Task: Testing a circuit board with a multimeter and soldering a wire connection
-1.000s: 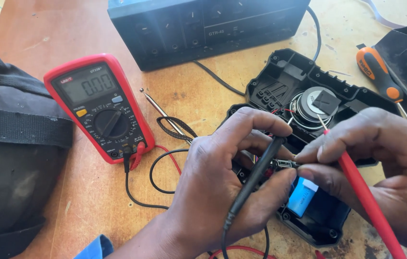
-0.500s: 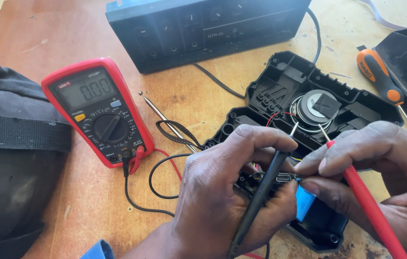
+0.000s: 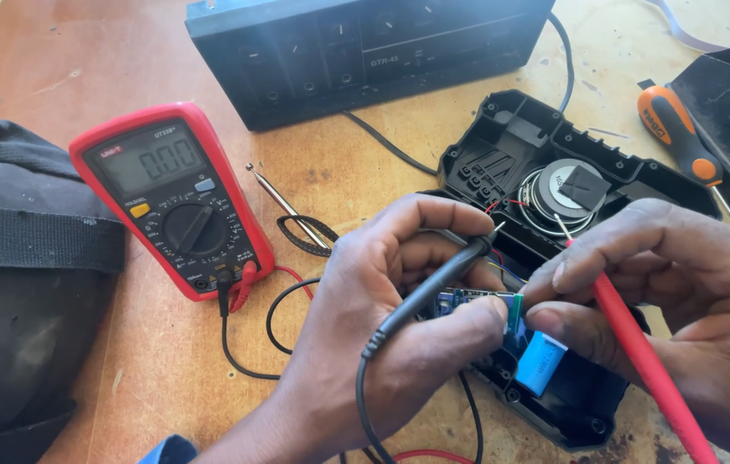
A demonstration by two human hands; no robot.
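Wooden bench holds a red meter point(image 3: 174, 202). Left hand point(image 3: 399, 318) has tipped its pinched black probe point(image 3: 434, 283) lower onto the small board point(image 3: 478, 301); right hand point(image 3: 683, 292) still pinches the red probe point(image 3: 640, 357) just beside it.

Meter point(image 3: 174, 199) red with grey screen, yellow and blue buttons. One probe point(image 3: 423, 296) black, other probe point(image 3: 640, 352) red. Screwdriver point(image 3: 679, 137) orange and black. Battery point(image 3: 539, 363) light blue. Bag point(image 3: 21, 283) black.
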